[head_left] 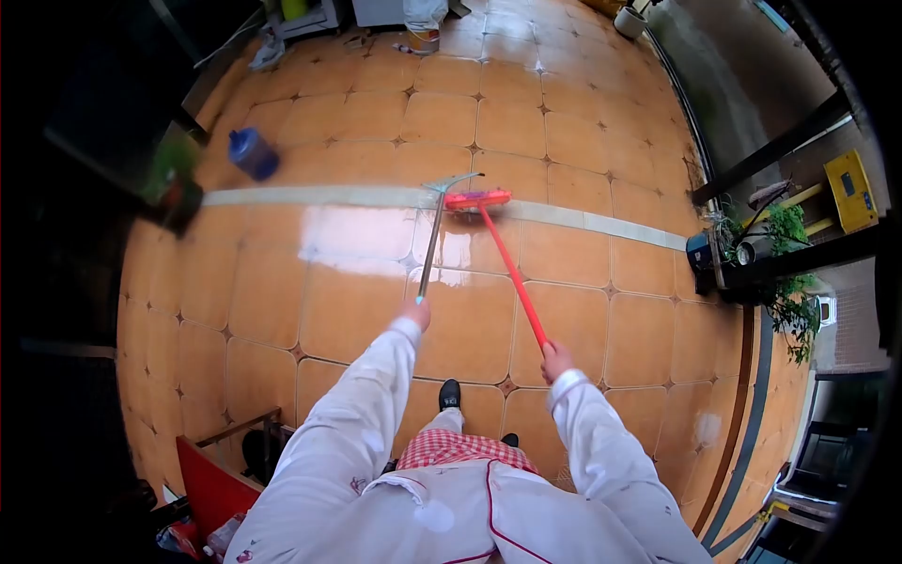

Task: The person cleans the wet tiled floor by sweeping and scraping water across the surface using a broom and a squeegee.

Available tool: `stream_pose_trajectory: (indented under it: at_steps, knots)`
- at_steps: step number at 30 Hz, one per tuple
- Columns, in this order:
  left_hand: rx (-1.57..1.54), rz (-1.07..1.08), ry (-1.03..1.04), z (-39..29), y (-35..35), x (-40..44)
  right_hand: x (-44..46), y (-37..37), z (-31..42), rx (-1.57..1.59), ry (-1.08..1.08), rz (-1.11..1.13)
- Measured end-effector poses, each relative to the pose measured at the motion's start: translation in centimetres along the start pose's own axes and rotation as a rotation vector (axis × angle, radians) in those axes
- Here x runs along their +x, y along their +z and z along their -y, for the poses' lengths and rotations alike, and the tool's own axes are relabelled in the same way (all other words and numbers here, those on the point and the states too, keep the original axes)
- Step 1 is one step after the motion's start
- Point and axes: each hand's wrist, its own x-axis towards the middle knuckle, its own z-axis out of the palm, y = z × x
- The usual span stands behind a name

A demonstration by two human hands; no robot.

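My left hand is closed round the handle of a squeegee, whose pale blue-green head is raised near the light strip across the floor. In my right hand is the red pole of a push broom; its red head lies by the same strip, right beside the squeegee head. The two heads look close together, and whether they touch I cannot tell. Orange floor tiles shine wet around and beyond them.
A blue container and a blurred potted plant stand at the left. At the back is a bucket. Potted plants and a yellow stool are at the right. A red panel is near me, lower left.
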Motion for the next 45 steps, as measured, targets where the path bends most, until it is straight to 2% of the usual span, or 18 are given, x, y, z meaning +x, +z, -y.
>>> stream_pose_trajectory:
  at_steps: [1, 3, 5, 6, 12, 18, 19, 20, 21, 25, 27, 30, 32, 35, 38, 40, 42, 45]
  knots:
    - [0.083, -0.139, 0.114, 0.3, -0.6, -3.5, 0.0, -1.8, -5.4, -0.123, -0.056, -0.035]
    - [0.021, 0.008, -0.026, 4.0, 0.0, -7.9, -6.7, -5.5, -10.0, -0.033, 0.037, -0.043]
    - [-0.075, -0.148, 0.193, 9.4, 1.4, -13.4, -13.3, -8.5, -15.0, -0.291, -0.202, -0.175]
    - [0.010, -0.030, 0.086, 8.5, -0.3, -17.7, -17.0, -9.7, -15.4, -0.298, -0.022, -0.153]
    - [0.145, 0.177, -0.082, 11.2, 0.9, -28.2, -23.5, -11.5, -24.8, -0.211, 0.064, -0.252]
    - [0.170, 0.252, -0.041, 6.8, 7.5, -21.5, -7.2, -13.4, -23.1, -0.387, -0.116, -0.243]
    - [0.131, 0.274, -0.086, 5.4, 8.9, -18.6, -1.8, -13.3, -23.4, -0.253, 0.048, -0.169]
    - [0.238, -0.012, 0.165, 4.1, 10.6, -15.6, 3.3, -13.1, -22.3, -0.263, -0.016, -0.160]
    - [0.253, 0.125, -0.066, 2.0, 11.5, -11.3, 6.2, -12.7, -17.6, -0.210, -0.023, -0.178]
    - [0.188, -0.049, 0.025, -11.4, 11.3, -3.7, 17.0, -12.2, -5.6, -0.189, -0.043, -0.167]
    - [0.219, 0.062, -0.009, -17.1, 8.9, -4.6, 15.9, -11.7, -5.1, -0.221, -0.080, -0.183]
    - [0.154, -0.037, 0.073, -12.9, 10.6, -4.4, 8.8, -13.5, -3.0, -0.055, 0.065, 0.003]
    - [-0.029, 0.295, -0.197, -9.9, 9.0, -8.2, 3.0, -15.2, -5.5, 0.086, 0.155, 0.111]
    - [-0.449, 0.305, -0.413, -1.8, 8.1, -15.1, -4.7, -17.7, -11.5, 0.098, 0.192, 0.147]
    - [0.113, 0.188, -0.238, 5.3, 6.5, -21.8, -8.5, -19.0, -22.9, -0.073, 0.057, 0.127]
    - [0.136, 0.157, -0.267, 6.8, 6.2, -24.1, -9.2, -18.9, -22.6, -0.145, 0.015, 0.164]
    - [0.099, 0.294, -0.577, 6.9, 6.4, -25.7, -9.7, -18.1, -18.9, -0.193, 0.075, 0.236]
    - [0.276, 0.213, -0.388, 7.7, 8.5, -22.2, -2.5, -14.6, -16.1, -0.221, 0.256, 0.306]
